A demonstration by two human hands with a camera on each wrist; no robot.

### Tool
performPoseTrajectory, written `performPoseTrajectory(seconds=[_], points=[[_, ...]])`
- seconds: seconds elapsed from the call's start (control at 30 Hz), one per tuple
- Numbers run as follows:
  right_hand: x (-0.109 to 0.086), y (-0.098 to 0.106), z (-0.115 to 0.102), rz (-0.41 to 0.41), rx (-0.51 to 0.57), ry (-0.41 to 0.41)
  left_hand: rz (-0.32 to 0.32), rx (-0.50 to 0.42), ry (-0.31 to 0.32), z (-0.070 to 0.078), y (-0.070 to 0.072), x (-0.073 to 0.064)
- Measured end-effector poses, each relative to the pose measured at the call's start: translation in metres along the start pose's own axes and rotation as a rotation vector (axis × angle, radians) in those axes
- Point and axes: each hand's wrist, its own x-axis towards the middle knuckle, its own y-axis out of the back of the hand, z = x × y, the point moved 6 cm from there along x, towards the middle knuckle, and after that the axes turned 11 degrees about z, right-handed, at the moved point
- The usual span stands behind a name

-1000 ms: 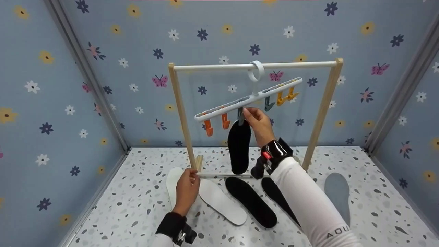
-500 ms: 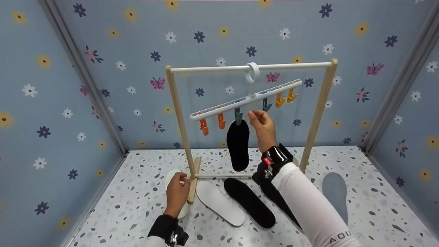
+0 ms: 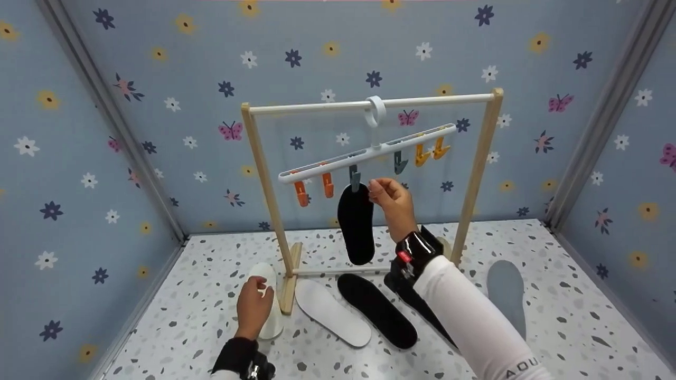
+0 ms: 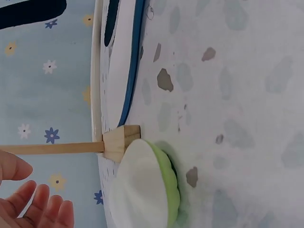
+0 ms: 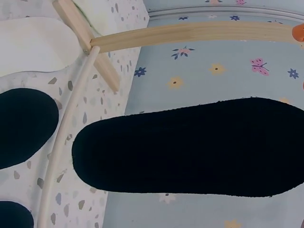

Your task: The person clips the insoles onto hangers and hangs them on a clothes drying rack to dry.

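A black insole hangs upright from a grey-green clip on the white clip hanger. Beside the insole's upper right edge is my right hand, thumb and fingers loosely bent; contact with that edge is hard to tell. In the right wrist view the hanging insole fills the middle, while nearly all of the hand is out of frame. My left hand hovers over a white insole with relaxed fingers. Its fingers hold nothing in the left wrist view.
The hanger's ring loops over the top bar of a wooden rack. Orange clips and yellow clips hang unloaded. On the speckled table lie another white insole, black insoles and a grey insole.
My right hand let go of the clip, drew back rightward, then came down beside the insole. My left hand left the rack's post and moved left. The insole stays hanging; the view shifted slightly.
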Motion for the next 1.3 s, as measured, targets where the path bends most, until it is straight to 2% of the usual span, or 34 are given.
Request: performPoseTrajectory(seconds=[0.2,0.33,0.43,0.73,0.93,1.1,1.3], points=[[-0.002,0.001,0.0,-0.013,-0.044,0.006,0.017,0.054,0.022,-0.012,0.008,0.004],[-0.004,-0.004,-0.001,-0.061,-0.072,0.022,0.055,0.074,0.026,-0.021,0.014,0.005],[-0.006,-0.007,-0.002,-0.093,-0.08,0.026,0.062,0.089,0.052,-0.03,0.017,0.006],[-0.011,-0.013,-0.001,-0.099,-0.096,0.0,-0.03,0.095,0.179,-0.054,0.015,0.005],[-0.016,-0.019,0.002,-0.108,-0.108,-0.021,-0.078,0.108,0.271,-0.063,0.014,0.003],[-0.018,-0.021,0.001,-0.098,-0.126,-0.019,-0.105,0.118,0.284,-0.064,0.01,0.002],[-0.019,-0.027,0.0,-0.134,-0.16,-0.033,-0.084,0.123,0.268,-0.064,0.005,0.002]])
